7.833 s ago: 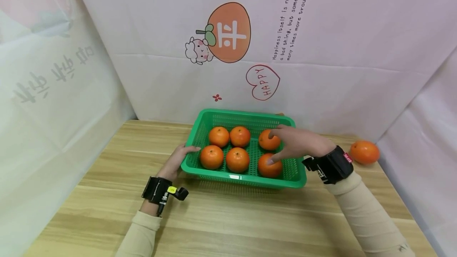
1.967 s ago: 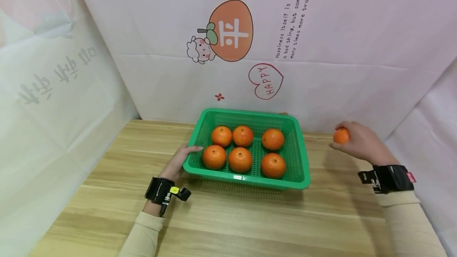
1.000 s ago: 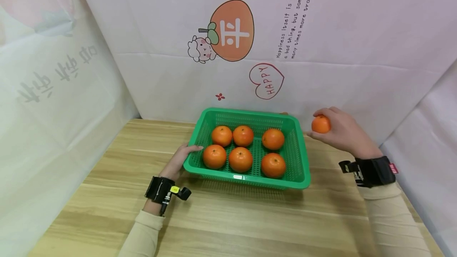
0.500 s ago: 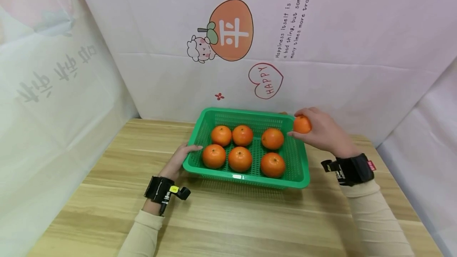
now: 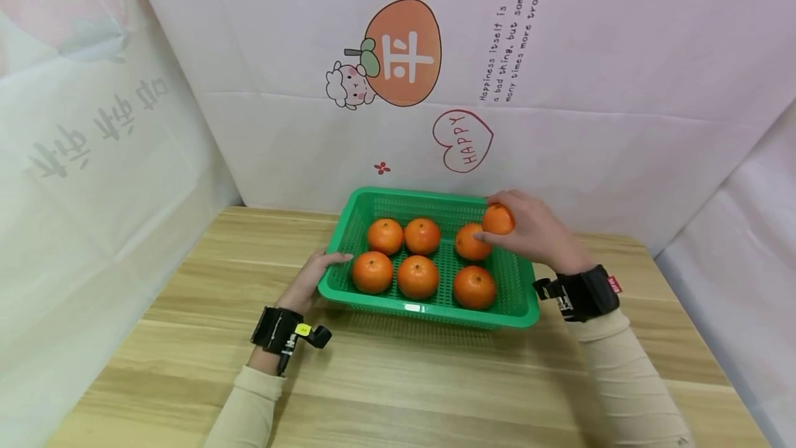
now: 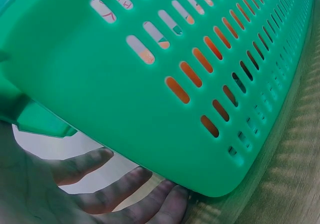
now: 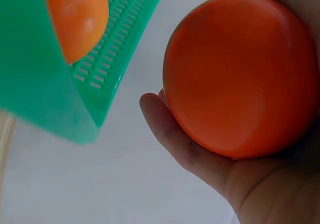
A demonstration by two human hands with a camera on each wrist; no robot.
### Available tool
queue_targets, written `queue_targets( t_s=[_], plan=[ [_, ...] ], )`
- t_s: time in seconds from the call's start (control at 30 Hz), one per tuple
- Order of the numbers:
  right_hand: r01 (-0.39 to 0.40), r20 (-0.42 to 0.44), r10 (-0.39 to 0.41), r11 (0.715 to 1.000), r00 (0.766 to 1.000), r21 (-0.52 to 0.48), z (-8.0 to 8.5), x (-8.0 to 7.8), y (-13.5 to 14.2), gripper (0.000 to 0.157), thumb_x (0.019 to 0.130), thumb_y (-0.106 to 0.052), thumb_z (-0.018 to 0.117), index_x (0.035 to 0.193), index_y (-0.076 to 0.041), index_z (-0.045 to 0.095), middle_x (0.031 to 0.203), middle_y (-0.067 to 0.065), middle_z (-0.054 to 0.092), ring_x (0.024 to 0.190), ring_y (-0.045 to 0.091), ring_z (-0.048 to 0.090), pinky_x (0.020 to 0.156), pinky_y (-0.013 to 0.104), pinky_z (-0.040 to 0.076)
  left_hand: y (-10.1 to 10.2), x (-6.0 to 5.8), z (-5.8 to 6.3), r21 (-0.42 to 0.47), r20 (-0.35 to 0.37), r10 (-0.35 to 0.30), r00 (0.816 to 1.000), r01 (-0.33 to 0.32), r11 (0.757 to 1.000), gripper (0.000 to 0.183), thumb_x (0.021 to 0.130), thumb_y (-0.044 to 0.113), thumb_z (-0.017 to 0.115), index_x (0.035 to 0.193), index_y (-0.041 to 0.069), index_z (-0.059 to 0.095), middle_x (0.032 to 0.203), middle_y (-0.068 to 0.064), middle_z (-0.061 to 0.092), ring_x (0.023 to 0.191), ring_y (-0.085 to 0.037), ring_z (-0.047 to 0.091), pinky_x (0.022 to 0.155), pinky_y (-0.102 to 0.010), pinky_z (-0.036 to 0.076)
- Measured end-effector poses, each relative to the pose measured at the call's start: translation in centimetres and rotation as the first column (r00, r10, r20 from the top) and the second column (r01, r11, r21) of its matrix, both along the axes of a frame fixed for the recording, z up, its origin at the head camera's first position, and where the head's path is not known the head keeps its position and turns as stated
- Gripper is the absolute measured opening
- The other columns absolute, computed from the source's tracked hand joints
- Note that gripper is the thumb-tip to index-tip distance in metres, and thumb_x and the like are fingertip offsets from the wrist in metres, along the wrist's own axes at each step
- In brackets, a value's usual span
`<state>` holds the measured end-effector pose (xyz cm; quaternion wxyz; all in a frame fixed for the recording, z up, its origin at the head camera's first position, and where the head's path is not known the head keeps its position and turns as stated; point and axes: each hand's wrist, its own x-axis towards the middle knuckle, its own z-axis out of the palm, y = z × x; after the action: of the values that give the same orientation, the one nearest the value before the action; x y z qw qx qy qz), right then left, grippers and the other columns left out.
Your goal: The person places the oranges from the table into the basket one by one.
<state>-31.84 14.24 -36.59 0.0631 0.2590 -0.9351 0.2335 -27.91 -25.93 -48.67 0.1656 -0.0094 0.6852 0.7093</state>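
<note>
My left hand (image 5: 305, 285) grips the left end of a green plastic basket (image 5: 373, 301), thumb over the rim. In the left wrist view its fingers (image 6: 107, 194) bear against the outside of the slotted wall. My right hand (image 5: 536, 235) holds an orange (image 5: 498, 219) over the basket's back right corner. The right wrist view shows that orange large, cupped between thumb and fingers. Inside the basket several oranges sit in two rows: a block at the left, then a gap, then a back right orange (image 5: 470, 243), partly covered by the held one, and a front right orange (image 5: 475, 287).
The basket stands on a wood-grain table (image 5: 410, 386), close to the printed cloth (image 5: 280, 151) behind it. Cloth walls also rise at the left and right. A small orange-brown bit shows behind the basket's back rim in earlier views.
The orange that lay on the table at the right was picked up by my right hand and carried left over the basket. My left hand has stayed at the rim.
</note>
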Motion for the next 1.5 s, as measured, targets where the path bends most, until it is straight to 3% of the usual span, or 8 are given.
queue_targets(
  t_s=[0.37, 0.63, 0.77, 0.9, 1.0, 1.27, 1.5],
  plan=[
    [-0.022, 0.049, 0.02, 0.998, 0.999, 0.051, -0.3, -0.6, -2.4, 0.051, 0.089, -0.039, 0.081, 0.125, -0.008, 0.064, 0.119, 0.015, 0.066, 0.087, 0.025, 0.063, 0.067, 0.031, 0.054, -0.3, -0.2, 0.2, -0.011, -0.023, -0.003, 1.0, 0.002, 1.0, 0.071, 0.102, 0.034, 0.056, 0.164, 0.01, 0.031, 0.16, -0.021, 0.048, 0.136, -0.033, 0.058, 0.105, -0.046, 0.057],
    [-0.08, 0.027, 0.078, 0.991, 0.997, 0.108, -0.5, -1.3, -3.8, 0.056, 0.087, -0.045, 0.083, 0.126, -0.008, 0.065, 0.124, 0.016, 0.068, 0.097, 0.028, 0.061, 0.07, 0.033, 0.055, -0.4, -0.3, 0.3, -0.015, -0.011, 0.008, 1.0, -0.008, 1.0, 0.072, 0.101, 0.034, 0.057, 0.164, 0.011, 0.03, 0.16, -0.021, 0.048, 0.137, -0.033, 0.057, 0.106, -0.046, 0.056],
    [-0.114, 0.041, 0.11, 0.983, 0.993, 0.147, -0.7, -1.6, -4.9, 0.059, 0.086, -0.047, 0.083, 0.127, -0.01, 0.065, 0.118, 0.012, 0.068, 0.089, 0.023, 0.06, 0.065, 0.03, 0.052, -0.3, -0.3, 0.4, -0.007, -0.012, 0.002, 1.0, -0.002, 1.0, 0.073, 0.101, 0.033, 0.057, 0.165, 0.012, 0.029, 0.162, -0.019, 0.046, 0.139, -0.033, 0.054, 0.109, -0.047, 0.054],
    [-0.166, 0.108, 0.15, 0.972, 0.983, 0.167, -1.1, -1.8, -5.9, 0.065, 0.082, -0.046, 0.087, 0.13, -0.008, 0.064, 0.116, 0.01, 0.067, 0.081, 0.019, 0.059, 0.063, 0.029, 0.05, -0.3, -0.3, 0.4, -0.002, -0.012, -0.002, 1.0, 0.002, 1.0, 0.073, 0.102, 0.033, 0.057, 0.165, 0.013, 0.028, 0.163, -0.019, 0.045, 0.14, -0.033, 0.053, 0.111, -0.049, 0.053],
    [-0.198, 0.144, 0.174, 0.964, 0.974, 0.178, -1.7, -2.0, -6.5, 0.068, 0.079, -0.046, 0.09, 0.13, -0.008, 0.065, 0.117, 0.009, 0.066, 0.085, 0.019, 0.059, 0.067, 0.031, 0.052, -0.3, -0.2, 0.3, -0.001, -0.016, -0.005, 1.0, 0.005, 1.0, 0.072, 0.102, 0.033, 0.057, 0.165, 0.012, 0.029, 0.162, -0.02, 0.046, 0.138, -0.033, 0.055, 0.109, -0.048, 0.054],
    [-0.213, 0.202, 0.164, 0.945, 0.965, 0.249, -2.8, -2.3, -7.2, 0.074, 0.077, -0.048, 0.092, 0.134, -0.011, 0.063, 0.133, 0.01, 0.066, 0.112, 0.026, 0.062, 0.097, 0.047, 0.055, -0.2, -0.2, 0.0, -0.01, -0.015, -0.008, 1.0, 0.008, 1.0, 0.07, 0.102, 0.033, 0.057, 0.163, 0.01, 0.032, 0.159, -0.021, 0.049, 0.134, -0.031, 0.059, 0.106, -0.046, 0.056],
    [-0.224, 0.261, 0.152, 0.936, 0.953, 0.272, -3.7, -2.7, -7.6, 0.085, 0.074, -0.047, 0.094, 0.142, -0.01, 0.058, 0.138, 0.012, 0.062, 0.116, 0.026, 0.062, 0.102, 0.049, 0.055, -0.1, -0.2, -0.1, -0.008, -0.018, -0.006, 1.0, 0.006, 1.0, 0.072, 0.101, 0.033, 0.058, 0.164, 0.012, 0.031, 0.161, -0.019, 0.047, 0.138, -0.033, 0.055, 0.11, -0.049, 0.053]
  ],
)
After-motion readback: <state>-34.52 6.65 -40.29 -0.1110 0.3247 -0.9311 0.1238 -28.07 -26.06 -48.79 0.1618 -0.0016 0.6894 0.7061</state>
